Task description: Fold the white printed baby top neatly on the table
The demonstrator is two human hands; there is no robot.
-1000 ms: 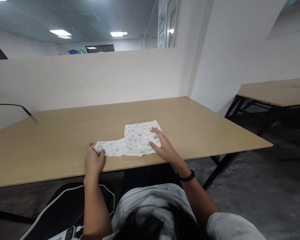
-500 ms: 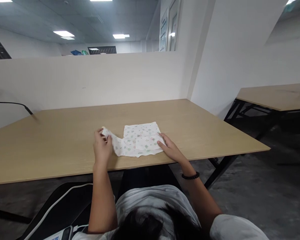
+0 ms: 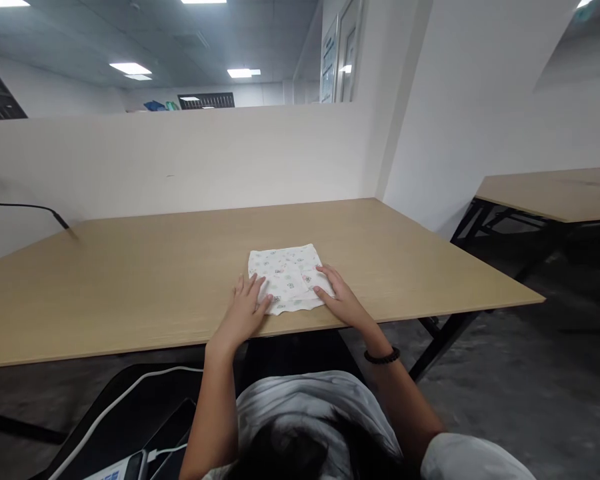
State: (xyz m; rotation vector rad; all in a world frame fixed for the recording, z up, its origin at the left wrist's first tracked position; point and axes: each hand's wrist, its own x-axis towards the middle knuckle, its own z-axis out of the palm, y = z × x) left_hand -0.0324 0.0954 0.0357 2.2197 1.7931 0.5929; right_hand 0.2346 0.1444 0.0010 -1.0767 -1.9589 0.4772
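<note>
A white garment-like cloth with small coloured prints (image 3: 285, 267) lies folded into a rough square near the front edge of the table (image 3: 170, 267). At its left edge rests my left hand (image 3: 243, 310), fingers spread, the fingertips touching the fabric. On the opposite side my right hand (image 3: 343, 298) lies with thumb and fingers apart over the right edge. Neither hand grips the cloth. Folded layers overlap in its near half; what kind of garment it is, I cannot tell.
A white partition (image 3: 205, 157) stands behind the table. A black cable (image 3: 25, 205) hangs at the left. Below the table edge, a power bank (image 3: 123, 467) with a white cord (image 3: 110, 407) lies at lower left. Another table (image 3: 560, 190) stands at the right.
My left hand has brought the raised left part of the cloth over to the right and let it go; its fingers are now spread on the left edge. My right hand has stayed put.
</note>
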